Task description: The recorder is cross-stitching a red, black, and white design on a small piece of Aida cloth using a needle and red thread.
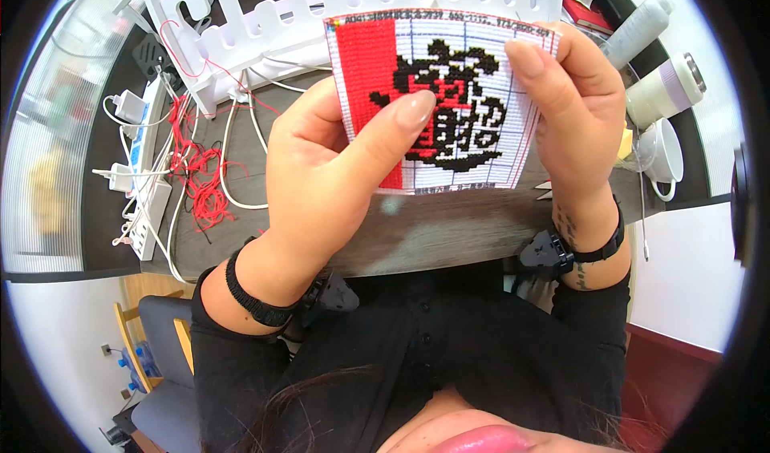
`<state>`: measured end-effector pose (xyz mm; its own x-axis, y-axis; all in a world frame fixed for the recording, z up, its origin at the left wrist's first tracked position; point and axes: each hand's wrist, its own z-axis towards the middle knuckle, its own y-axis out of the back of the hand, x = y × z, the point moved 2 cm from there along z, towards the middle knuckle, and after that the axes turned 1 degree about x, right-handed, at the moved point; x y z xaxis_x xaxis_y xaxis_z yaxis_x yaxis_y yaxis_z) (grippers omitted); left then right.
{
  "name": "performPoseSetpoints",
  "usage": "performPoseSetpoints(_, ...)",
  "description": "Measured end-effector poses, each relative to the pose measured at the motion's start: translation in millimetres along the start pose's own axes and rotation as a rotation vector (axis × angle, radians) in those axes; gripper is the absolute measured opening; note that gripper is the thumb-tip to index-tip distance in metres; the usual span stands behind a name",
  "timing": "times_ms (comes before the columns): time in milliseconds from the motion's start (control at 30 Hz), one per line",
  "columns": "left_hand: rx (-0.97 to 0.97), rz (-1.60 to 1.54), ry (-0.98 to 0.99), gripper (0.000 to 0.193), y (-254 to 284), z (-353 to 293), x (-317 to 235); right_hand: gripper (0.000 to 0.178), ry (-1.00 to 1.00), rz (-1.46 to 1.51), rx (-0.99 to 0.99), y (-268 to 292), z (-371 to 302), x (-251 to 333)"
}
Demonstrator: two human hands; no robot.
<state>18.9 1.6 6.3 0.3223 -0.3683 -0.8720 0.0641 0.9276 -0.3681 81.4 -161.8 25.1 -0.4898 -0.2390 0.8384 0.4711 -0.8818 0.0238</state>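
Surface: From my remote seat I see a dark, wood-grained surface (417, 236), its far side lined by a white slotted rack (289, 28).
Left clutter: A loose tangle of red thread (204, 180) lies near white cables and a white power strip (152, 220).
Right clutter: I make out a cream-and-lavender tumbler (666, 92) and, just beside it, a white cup (664, 160).
Room: A ribbed, translucent panel (44, 172) stands at far left; a gray chair (164, 333) sits below it.
Left hand: My left hand (321, 164) is closed in a pinch on the stitched piece (461, 104), thumb pressed across its front, other fingers mostly hidden behind.
Right hand: My right hand (577, 116) pinches the upper right edge, thumb in front, fingers curled behind.
Stitched piece: It is held up between both hands, above the surface, front toward my camera and slightly bowed.
Texture: Fine, ridged rows; a solid red band at left, white ground, blocky black-and-red motif.
Wrists: Each wears a black strap with a dark gray module (333, 293).
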Motion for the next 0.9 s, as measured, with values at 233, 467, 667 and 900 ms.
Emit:
performPoseSetpoints(233,0.011,-0.036,-0.024,0.017,-1.3,-2.7,-1.4,0.013,0.018,0.001,-0.048,0.2,0.9,0.2)
performPoseSetpoints(467,0.054,-0.072,0.005,0.017,-1.6,-0.8,-1.9,0.013,0.045,0.014,-0.033,2.0,0.5,0.7)
performPoseSetpoints(667,0.006,-0.074,-0.002,0.019,1.5,1.1,-0.3,0.014,0.040,0.005,-0.061,0.5,-1.5,-1.2)
performPoseSetpoints(900,-0.045,0.101,-0.131,0.019,2.5,-3.2,-1.8,0.015,0.065,0.008,-0.104,0.0,-2.1,0.9)
